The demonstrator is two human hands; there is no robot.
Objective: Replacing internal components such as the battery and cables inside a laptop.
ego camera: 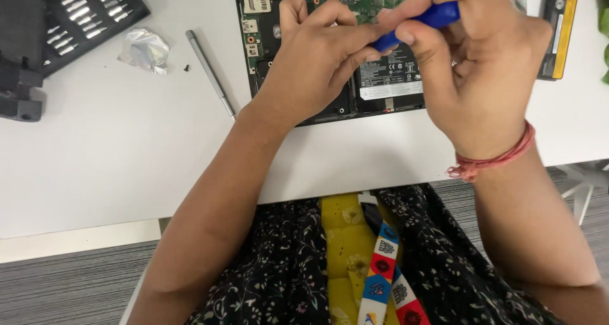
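Observation:
An opened laptop (330,112) lies bottom-up on the white table (127,147), its green circuit board (355,1) and black parts exposed. My right hand (472,65) grips a blue plastic pry tool (419,24) above the board. My left hand (317,52) rests on the laptop's inside, fingers curled, with its thumb and forefinger touching the lower tip of the blue tool. What lies under both hands is hidden.
A thin silver screwdriver shaft (209,71) and a tiny black screw (186,67) lie left of the laptop. A crumpled clear wrapper (146,49) and a black case of screwdriver bits (82,14) sit at the far left. A black-and-yellow battery (558,27) lies at right.

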